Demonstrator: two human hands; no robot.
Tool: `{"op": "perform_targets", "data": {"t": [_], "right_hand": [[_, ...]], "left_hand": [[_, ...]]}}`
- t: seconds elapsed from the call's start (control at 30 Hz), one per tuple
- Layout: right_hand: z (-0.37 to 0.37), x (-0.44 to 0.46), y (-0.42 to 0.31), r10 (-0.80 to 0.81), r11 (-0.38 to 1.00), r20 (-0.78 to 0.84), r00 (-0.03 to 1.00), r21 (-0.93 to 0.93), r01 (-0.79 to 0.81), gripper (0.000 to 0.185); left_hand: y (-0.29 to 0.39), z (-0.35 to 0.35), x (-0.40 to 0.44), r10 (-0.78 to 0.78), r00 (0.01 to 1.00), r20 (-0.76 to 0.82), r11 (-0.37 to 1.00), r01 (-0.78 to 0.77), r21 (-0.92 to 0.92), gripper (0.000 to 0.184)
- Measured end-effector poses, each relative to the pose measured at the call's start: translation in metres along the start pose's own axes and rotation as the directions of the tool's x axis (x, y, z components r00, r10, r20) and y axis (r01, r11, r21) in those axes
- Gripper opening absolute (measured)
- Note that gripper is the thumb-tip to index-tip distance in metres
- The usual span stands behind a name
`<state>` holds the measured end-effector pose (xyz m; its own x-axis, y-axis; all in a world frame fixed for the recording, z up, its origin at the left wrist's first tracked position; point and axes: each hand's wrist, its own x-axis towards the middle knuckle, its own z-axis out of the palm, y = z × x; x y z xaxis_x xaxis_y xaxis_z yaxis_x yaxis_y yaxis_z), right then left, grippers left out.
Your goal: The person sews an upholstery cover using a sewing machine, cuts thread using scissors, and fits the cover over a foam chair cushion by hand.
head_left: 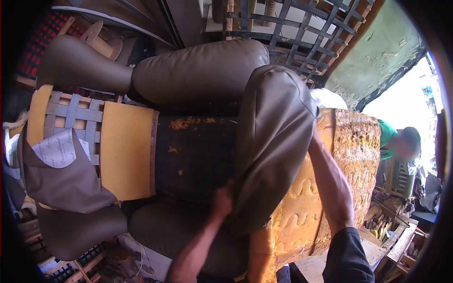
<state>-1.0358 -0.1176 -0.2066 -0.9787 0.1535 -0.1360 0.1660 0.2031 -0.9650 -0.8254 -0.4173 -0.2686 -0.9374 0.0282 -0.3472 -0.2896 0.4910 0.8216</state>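
Observation:
A brown leatherette cover point(276, 122) is draped over the near end of an armchair's or sofa's seat area, over part of a worn yellow foam block point(295, 212). My left hand point(222, 200), somewhat blurred, is closed at the cover's lower left edge, beside the dark seat base point(196, 155). Over the foam reaches my right arm, and my right hand point(314, 123) is at the cover's upper right edge. Its fingers are hidden behind the material.
Padded brown arms point(203, 70) flank the seat. Grey webbing point(71, 111), a yellow foam panel point(127, 151) and loose brown material point(66, 179) are at the left. A webbed frame point(292, 28) stands behind. A person in green point(387, 137) bends at right, near wood scraps point(384, 221).

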Motion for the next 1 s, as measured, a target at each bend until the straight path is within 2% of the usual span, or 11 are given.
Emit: {"op": "perform_targets", "data": {"t": [0.17,0.23,0.3,0.33,0.4,0.5,0.63,0.7,0.73,0.87,1.0], "right_hand": [[0.024,0.002,0.031,0.020,0.984,0.021,1.000,0.176,-0.024,0.041],[0.019,-0.003,0.038,0.042,0.966,0.012,0.999,0.255,-0.043,0.042],[0.016,-0.005,0.041,0.058,0.951,0.021,0.998,0.303,-0.062,0.042],[0.019,-0.004,0.042,0.058,0.951,0.044,0.997,0.302,-0.068,0.042],[0.023,-0.006,0.042,0.011,0.985,0.124,0.992,0.169,-0.032,0.048],[0.030,0.007,0.082,-0.134,0.982,0.196,0.972,0.160,0.103,0.044],[0.034,-0.011,0.050,-0.180,0.954,0.188,0.965,0.273,0.125,0.042],[0.044,-0.011,0.059,-0.010,0.464,0.275,0.961,0.853,-0.239,0.039],[0.047,-0.014,0.057,-0.035,0.524,0.248,0.968,0.829,-0.194,0.039],[0.059,-0.031,0.056,-0.083,0.748,0.166,0.983,0.662,-0.049,0.039],[0.055,-0.030,0.060,-0.087,0.841,0.100,0.991,0.540,0.019,0.040]], "left_hand": [[0.011,0.021,-0.017,0.082,0.996,-0.020,0.996,-0.083,-0.034,0.036],[0.021,-0.013,-0.006,0.010,0.943,0.333,0.991,0.036,-0.131,0.029],[0.038,-0.036,0.020,0.136,0.940,0.311,0.980,-0.174,0.097,0.021],[0.063,-0.045,0.038,0.260,0.959,0.114,0.957,-0.271,0.101,0.017],[0.125,-0.060,0.086,0.540,0.808,-0.235,0.842,-0.521,0.144,0.012],[0.236,-0.072,0.140,0.850,0.507,-0.143,0.522,-0.776,0.354,0.022],[0.296,-0.040,0.206,0.771,0.539,0.340,0.262,-0.755,0.602,0.037],[0.313,-0.033,0.213,0.569,0.655,0.498,0.335,-0.737,0.587,0.036],[0.328,-0.026,0.215,0.323,0.717,0.617,0.414,-0.694,0.589,0.035],[0.336,-0.002,0.190,0.268,0.648,0.713,0.195,-0.761,0.619,0.024],[0.292,0.019,0.179,0.684,0.510,0.522,0.269,-0.841,0.470,0.018]]}}
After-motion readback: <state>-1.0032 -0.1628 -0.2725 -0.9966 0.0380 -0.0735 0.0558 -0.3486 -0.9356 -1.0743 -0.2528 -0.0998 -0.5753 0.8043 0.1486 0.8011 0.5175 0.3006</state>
